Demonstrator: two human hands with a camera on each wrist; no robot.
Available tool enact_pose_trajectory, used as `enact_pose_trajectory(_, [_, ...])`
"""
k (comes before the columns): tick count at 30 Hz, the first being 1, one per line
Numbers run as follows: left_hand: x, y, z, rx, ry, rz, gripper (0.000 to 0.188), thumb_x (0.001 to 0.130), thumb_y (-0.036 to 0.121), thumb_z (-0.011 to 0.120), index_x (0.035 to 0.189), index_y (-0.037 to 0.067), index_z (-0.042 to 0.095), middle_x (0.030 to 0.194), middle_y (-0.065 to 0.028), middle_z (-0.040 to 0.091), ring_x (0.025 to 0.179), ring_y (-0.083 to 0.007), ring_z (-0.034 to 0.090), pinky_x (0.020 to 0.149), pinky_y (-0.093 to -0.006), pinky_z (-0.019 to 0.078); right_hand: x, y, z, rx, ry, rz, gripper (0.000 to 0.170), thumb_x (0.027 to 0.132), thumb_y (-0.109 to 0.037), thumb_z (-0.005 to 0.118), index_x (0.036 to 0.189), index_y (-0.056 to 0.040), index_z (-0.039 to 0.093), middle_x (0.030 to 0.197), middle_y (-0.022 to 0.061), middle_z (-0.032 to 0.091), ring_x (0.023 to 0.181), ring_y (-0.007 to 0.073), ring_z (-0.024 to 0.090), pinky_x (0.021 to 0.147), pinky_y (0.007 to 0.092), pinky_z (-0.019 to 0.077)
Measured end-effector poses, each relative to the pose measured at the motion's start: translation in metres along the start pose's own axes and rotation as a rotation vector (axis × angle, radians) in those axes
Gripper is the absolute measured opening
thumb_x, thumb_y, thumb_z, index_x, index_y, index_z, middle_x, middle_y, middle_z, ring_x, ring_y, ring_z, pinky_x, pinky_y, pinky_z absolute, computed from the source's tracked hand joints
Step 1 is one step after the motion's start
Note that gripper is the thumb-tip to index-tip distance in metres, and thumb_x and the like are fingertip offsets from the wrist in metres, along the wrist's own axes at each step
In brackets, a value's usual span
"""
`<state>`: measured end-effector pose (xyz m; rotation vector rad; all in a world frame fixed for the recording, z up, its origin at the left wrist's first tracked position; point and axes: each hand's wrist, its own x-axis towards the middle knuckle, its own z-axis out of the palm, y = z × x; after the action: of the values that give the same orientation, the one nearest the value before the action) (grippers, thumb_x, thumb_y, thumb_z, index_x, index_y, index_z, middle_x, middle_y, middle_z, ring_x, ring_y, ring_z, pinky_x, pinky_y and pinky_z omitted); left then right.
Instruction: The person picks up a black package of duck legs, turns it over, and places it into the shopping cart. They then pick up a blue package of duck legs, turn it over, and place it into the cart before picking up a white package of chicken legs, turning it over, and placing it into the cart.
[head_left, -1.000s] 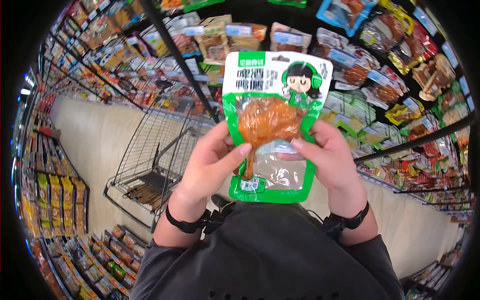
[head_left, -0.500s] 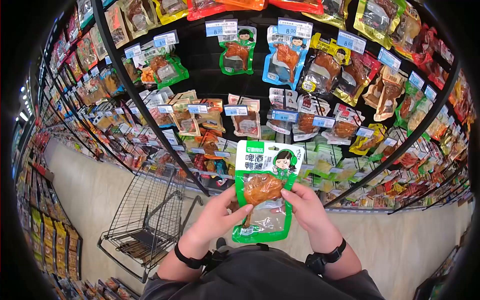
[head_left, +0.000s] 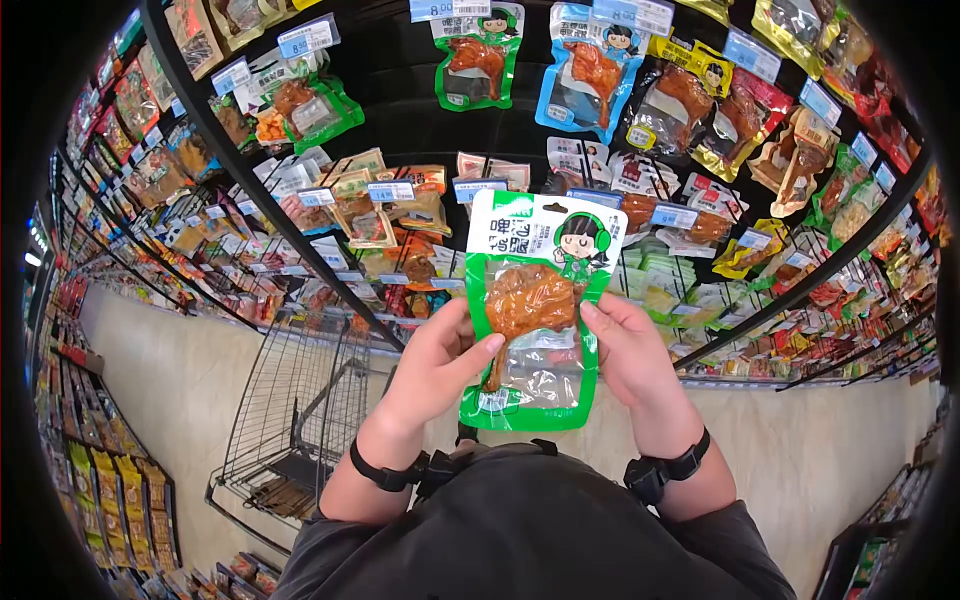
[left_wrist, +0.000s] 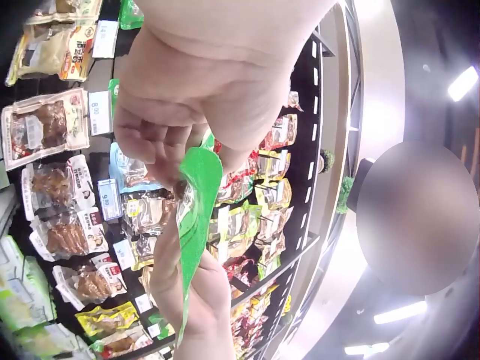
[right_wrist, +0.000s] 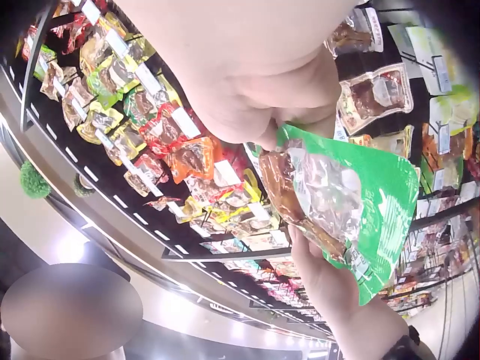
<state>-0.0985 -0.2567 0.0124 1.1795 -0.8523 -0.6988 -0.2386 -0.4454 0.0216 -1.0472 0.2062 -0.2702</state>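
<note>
A flat green-and-white plastic meat packet (head_left: 535, 310) is held up before black shelving (head_left: 395, 115), its side edges pinched by the left hand (head_left: 432, 362) and right hand (head_left: 632, 352). It seems under inspection; the next move calls for one hand to hold on should the other let go. Its large black Chinese lettering (head_left: 502, 229) is blurred, apparently starting 啤; a blue-and-white price tag (head_left: 305, 40) beyond shows 8, smaller digits unclear.
</note>
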Motion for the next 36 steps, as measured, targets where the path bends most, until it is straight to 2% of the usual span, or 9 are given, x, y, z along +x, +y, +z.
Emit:
enact_pose_trajectory(5, [0.038, 0.013, -0.032, 0.503, 0.308, 0.268, 0.052, 0.083, 0.003, 0.068, 0.131, 0.002, 0.047, 0.131, -0.0155, 0.052, 0.110, -0.0232, 0.057, 0.088, -0.0329, 0.0466, 0.049, -0.006, 0.008, -0.153, 0.167, -0.130, 0.028, 0.102, -0.014, 0.047, 0.122, 0.0023, 0.058, 0.114, 0.0089, 0.065, 0.100, 0.0134, 0.062, 0.085, 0.0331, 0.0548])
enact_pose_trajectory(9, [0.070, 0.036, -0.050, 0.782, 0.131, 0.460, 0.053, 0.087, 0.011, 0.064, 0.135, 0.002, 0.045, 0.140, -0.0170, 0.046, 0.128, -0.0277, 0.045, 0.102, -0.0370, 0.0395, 0.090, -0.016, 0.036, -0.194, 0.263, -0.337, 0.025, 0.099, -0.013, 0.054, 0.120, 0.0002, 0.060, 0.110, 0.0054, 0.066, 0.096, 0.0105, 0.062, 0.085, 0.0288, 0.0503])
enact_pose_trajectory(15, [0.092, 0.029, -0.073, 0.262, 0.041, 0.405, 0.068, 0.090, 0.016, 0.065, 0.146, 0.001, 0.030, 0.146, -0.0198, 0.039, 0.137, -0.0323, 0.038, 0.113, -0.0450, 0.0310, 0.120, -0.019, 0.092, -0.445, -0.090, -0.549, 0.038, 0.096, -0.012, 0.055, 0.132, 0.0002, 0.054, 0.139, 0.0150, 0.053, 0.131, 0.0239, 0.049, 0.108, 0.0401, 0.0384])
enact_pose_trajectory(17, [0.097, 0.035, -0.093, -0.046, 0.012, 0.245, 0.069, 0.089, 0.016, 0.065, 0.146, 0.001, 0.030, 0.146, -0.0184, 0.039, 0.136, -0.0311, 0.039, 0.112, -0.0466, 0.0323, 0.133, -0.031, 0.098, -1.027, -0.271, -0.673, 0.043, 0.095, -0.012, 0.054, 0.136, -0.0004, 0.051, 0.147, 0.0180, 0.045, 0.140, 0.0294, 0.038, 0.114, 0.0435, 0.0299])
enact_pose_trajectory(19, [0.103, 0.042, -0.115, -0.449, -0.022, 0.022, 0.068, 0.087, 0.014, 0.061, 0.146, -0.001, 0.030, 0.144, -0.0172, 0.043, 0.132, -0.0308, 0.045, 0.111, -0.0521, 0.0358, 0.145, -0.027, 0.098, -0.938, -0.293, -0.614, 0.043, 0.095, -0.012, 0.054, 0.136, -0.0008, 0.052, 0.146, 0.0175, 0.046, 0.139, 0.0310, 0.039, 0.114, 0.0437, 0.0285])
enact_pose_trajectory(27, [0.121, 0.028, -0.166, -0.565, -0.133, 0.023, 0.068, 0.085, 0.011, 0.055, 0.146, -0.001, 0.030, 0.141, -0.0176, 0.047, 0.130, -0.0329, 0.047, 0.110, -0.0535, 0.0356, 0.180, -0.013, 0.100, -0.575, -0.337, -0.385, 0.042, 0.093, -0.005, 0.054, 0.135, 0.0012, 0.051, 0.142, 0.0147, 0.050, 0.136, 0.0275, 0.043, 0.112, 0.0418, 0.0335])
enact_pose_trajectory(30, [0.129, 0.029, -0.173, -0.287, -0.107, 0.051, 0.079, 0.086, 0.027, 0.061, 0.150, -0.001, 0.024, 0.150, -0.0220, 0.035, 0.136, -0.0351, 0.040, 0.112, -0.0517, 0.0301, 0.190, -0.005, 0.105, -0.478, -0.269, -0.426, 0.051, 0.092, -0.007, 0.059, 0.141, -0.0003, 0.044, 0.148, 0.0150, 0.041, 0.139, 0.0264, 0.038, 0.112, 0.0427, 0.0340])
enact_pose_trajectory(33, [0.141, 0.049, -0.175, 0.841, -0.064, 0.530, 0.110, 0.077, 0.063, 0.064, 0.153, 0.000, 0.016, 0.157, -0.0300, 0.006, 0.141, -0.0464, 0.022, 0.112, -0.0517, 0.0222, 0.193, -0.002, 0.113, -0.488, -0.278, -0.475, 0.066, 0.090, -0.010, 0.064, 0.147, -0.0022, 0.032, 0.152, 0.0148, 0.029, 0.140, 0.0262, 0.035, 0.113, 0.0423, 0.0331])
enact_pose_trajectory(36, [0.143, 0.065, -0.170, 1.077, 0.009, 0.608, 0.081, 0.084, 0.052, 0.060, 0.147, 0.005, 0.040, 0.154, -0.0297, 0.021, 0.118, -0.0423, 0.042, 0.104, -0.0488, 0.0306, 0.196, 0.000, 0.121, -0.346, -0.198, -0.496, 0.066, 0.091, -0.009, 0.064, 0.147, -0.0018, 0.029, 0.149, 0.0117, 0.034, 0.134, 0.0224, 0.040, 0.109, 0.0385, 0.0375])
